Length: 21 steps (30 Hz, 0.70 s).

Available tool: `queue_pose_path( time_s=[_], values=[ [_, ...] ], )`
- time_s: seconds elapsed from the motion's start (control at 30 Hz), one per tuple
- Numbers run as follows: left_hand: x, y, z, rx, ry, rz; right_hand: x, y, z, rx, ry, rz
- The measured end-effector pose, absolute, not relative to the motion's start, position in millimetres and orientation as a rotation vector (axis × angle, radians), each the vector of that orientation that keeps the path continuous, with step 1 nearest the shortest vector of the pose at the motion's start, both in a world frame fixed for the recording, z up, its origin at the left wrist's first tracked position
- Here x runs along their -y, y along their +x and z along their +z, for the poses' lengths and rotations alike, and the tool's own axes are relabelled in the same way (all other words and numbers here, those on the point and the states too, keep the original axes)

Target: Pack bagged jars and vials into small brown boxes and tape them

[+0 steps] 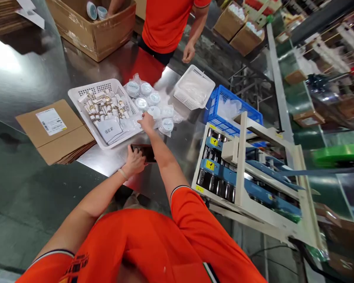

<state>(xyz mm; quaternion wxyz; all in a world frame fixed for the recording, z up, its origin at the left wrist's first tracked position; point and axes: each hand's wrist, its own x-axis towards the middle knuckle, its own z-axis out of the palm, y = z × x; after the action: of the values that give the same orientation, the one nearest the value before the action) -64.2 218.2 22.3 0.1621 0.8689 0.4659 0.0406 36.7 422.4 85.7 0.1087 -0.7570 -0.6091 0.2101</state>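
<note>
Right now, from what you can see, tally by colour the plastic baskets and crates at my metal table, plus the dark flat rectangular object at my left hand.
White perforated plastic baskets: 2
Blue slatted plastic crate: 1
Dark flat rectangular object at your left hand: 1
Total: 4

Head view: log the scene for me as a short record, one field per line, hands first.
Left hand: fingers on a dark flat object; grip unclear
Right hand: between the white tray and the bagged round containers; exact contact unclear
Tray contents: small white and gold items, a white printed packet
Left of tray: stacked flat cardboard, labelled on top
Right of containers: white basket, then blue crate
Co-worker: one hand inside an open carton, the other hand hanging free
</note>
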Motion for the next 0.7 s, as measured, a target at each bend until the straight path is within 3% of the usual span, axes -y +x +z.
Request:
queue_pose_path(
  time_s=[0.37, 0.7],
  values=[
    [-213.9, -72.8, 38.9, -1.343, 2.482, 0.125, -299.8, 144.1, 117.6, 1.81, -1.756, 0.336],
    [-215.2, -71.6, 43.5, -1.427, 2.491, 0.049, -252.0, 156.6, 85.7, 1.232, -1.543, 0.565]
  ],
)
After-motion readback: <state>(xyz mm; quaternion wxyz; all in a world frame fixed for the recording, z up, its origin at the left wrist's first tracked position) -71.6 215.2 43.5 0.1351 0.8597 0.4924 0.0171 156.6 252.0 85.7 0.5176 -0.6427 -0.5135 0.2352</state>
